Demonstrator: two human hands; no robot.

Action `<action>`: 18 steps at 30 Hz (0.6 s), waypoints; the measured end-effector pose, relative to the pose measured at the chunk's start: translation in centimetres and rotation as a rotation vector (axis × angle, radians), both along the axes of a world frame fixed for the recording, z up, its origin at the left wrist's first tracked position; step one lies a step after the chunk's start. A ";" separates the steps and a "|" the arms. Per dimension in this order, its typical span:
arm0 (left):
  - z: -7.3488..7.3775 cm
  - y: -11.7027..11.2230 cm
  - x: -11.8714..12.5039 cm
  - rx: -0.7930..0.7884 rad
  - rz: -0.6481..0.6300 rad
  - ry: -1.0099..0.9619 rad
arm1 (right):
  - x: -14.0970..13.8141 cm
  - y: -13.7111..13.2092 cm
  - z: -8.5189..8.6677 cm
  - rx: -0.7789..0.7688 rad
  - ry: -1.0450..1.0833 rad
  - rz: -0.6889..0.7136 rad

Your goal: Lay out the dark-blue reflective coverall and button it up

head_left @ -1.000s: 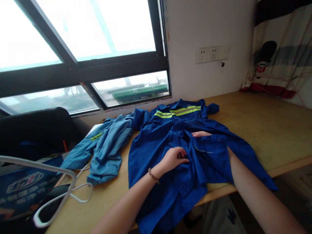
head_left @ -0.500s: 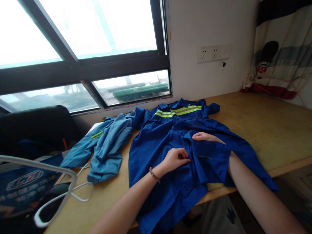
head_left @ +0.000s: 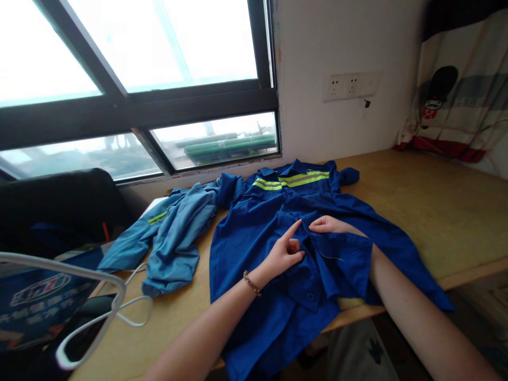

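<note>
1. Left hand [head_left: 283,253] rests on the middle front of the dark blue jacket [head_left: 254,233]. The index finger is stretched out and the other fingers are curled. I cannot tell whether they pinch the cloth.
2. The right hand [head_left: 329,225] lies flat with its fingers together, just beside the left index fingertip. Its forearm passes under the loose front panel.
3. The jacket is spread on the wooden table [head_left: 420,201], front side up, with the collar and the yellow reflective stripes toward the window [head_left: 159,79]. The hem hangs over the near edge.
4. As I judge it, the laying out is done. The front panels are not closed in the lower part, and both sleeves lie out to the sides, not folded.
5. A light blue jacket [head_left: 174,238] lies crumpled at the left, touching the dark one and not handled.
6. A white hanger [head_left: 99,312] lies at the near left, over a blue bag [head_left: 35,301].
7. The wall behind has sockets [head_left: 349,85], and a striped curtain [head_left: 456,100] hangs at the right.
</note>
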State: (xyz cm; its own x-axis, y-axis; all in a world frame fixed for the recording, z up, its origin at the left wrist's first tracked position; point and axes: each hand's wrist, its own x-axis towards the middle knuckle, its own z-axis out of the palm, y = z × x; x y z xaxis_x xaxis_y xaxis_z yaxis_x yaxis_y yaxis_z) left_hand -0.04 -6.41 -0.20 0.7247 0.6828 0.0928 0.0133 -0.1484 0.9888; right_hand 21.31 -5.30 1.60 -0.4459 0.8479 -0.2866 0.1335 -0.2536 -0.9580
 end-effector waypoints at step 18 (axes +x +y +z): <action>0.1 0.2 0.3 -0.089 0.063 -0.052 | 0.2 -0.4 0.4 0.003 -0.016 0.158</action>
State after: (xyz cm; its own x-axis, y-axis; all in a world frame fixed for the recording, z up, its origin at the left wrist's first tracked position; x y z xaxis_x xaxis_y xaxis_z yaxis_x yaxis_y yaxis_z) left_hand 0.25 -6.22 -0.15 0.6762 0.7337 0.0660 -0.0316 -0.0606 0.9977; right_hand 21.50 -5.70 2.02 -0.5692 0.7685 -0.2922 0.1863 -0.2256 -0.9562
